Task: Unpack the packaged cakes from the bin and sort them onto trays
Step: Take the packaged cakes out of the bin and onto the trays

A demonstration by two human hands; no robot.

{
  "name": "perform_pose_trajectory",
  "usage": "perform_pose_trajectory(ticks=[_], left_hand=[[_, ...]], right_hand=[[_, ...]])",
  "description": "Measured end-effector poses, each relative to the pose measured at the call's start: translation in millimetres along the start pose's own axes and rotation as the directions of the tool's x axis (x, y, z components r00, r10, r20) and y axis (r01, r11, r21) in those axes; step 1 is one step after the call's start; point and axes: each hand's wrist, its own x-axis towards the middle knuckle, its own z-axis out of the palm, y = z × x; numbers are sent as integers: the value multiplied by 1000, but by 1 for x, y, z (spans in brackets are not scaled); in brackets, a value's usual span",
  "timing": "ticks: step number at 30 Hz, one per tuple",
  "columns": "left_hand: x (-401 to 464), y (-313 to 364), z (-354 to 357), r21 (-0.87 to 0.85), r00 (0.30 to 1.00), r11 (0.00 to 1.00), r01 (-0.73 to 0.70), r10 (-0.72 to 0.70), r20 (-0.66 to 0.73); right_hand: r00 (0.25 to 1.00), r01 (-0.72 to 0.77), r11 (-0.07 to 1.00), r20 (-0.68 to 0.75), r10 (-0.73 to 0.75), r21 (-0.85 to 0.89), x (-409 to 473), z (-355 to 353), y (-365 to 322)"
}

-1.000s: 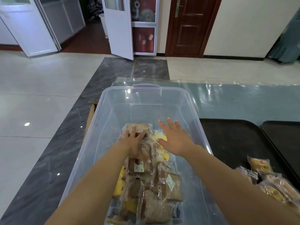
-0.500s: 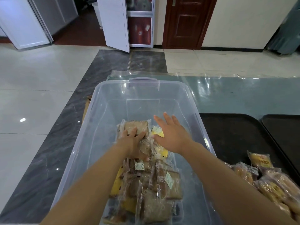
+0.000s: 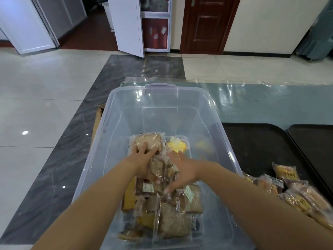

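Two bare hands reach down into the clear bin (image 3: 126,112), the landmark for all else; inside it, toward its near end, lies a heap of packaged cakes (image 3: 167,210); the left hand (image 3: 144,159) curls its fingers over a brown cake (image 3: 149,141) at the heap's far edge, gripping it; the right hand (image 3: 183,170) lies just beside, fingers fairly straight, pressing on wrappers; right of the bin sit two dark trays (image 3: 252,141), more cakes (image 3: 288,188) piled on the nearer one.
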Motion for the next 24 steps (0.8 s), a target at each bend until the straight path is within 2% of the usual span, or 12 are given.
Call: perform_pose_trajectory(ticks=[2, 4, 8, 14, 19, 24], left_hand=[[2, 0, 6, 7, 1000, 1000, 22, -22, -3], [5, -1, 9, 9, 999, 1000, 10, -10, -32], [9, -2, 10, -32, 999, 999, -13, 12, -29], [11, 3, 7, -86, 999, 996, -25, 23, -26], [17, 2, 15, -69, 992, 996, -56, 47, -116], [9, 6, 10, 23, 962, 990, -136, 138, -236]], right_hand=[[996, -32, 999, 86, 32, -2, 1, 16, -1], [993, -62, 998, 98, 61, 6, 5, 30, 0], [996, -75, 992, 48, 70, 103, 14, 45, 2], [998, -70, 996, 8, 70, 50, 17, 46, 0], [994, -90, 996, -61, 88, -17, 17, 44, -2], [985, -56, 998, -163, 50, -32, 6, 32, -6]])
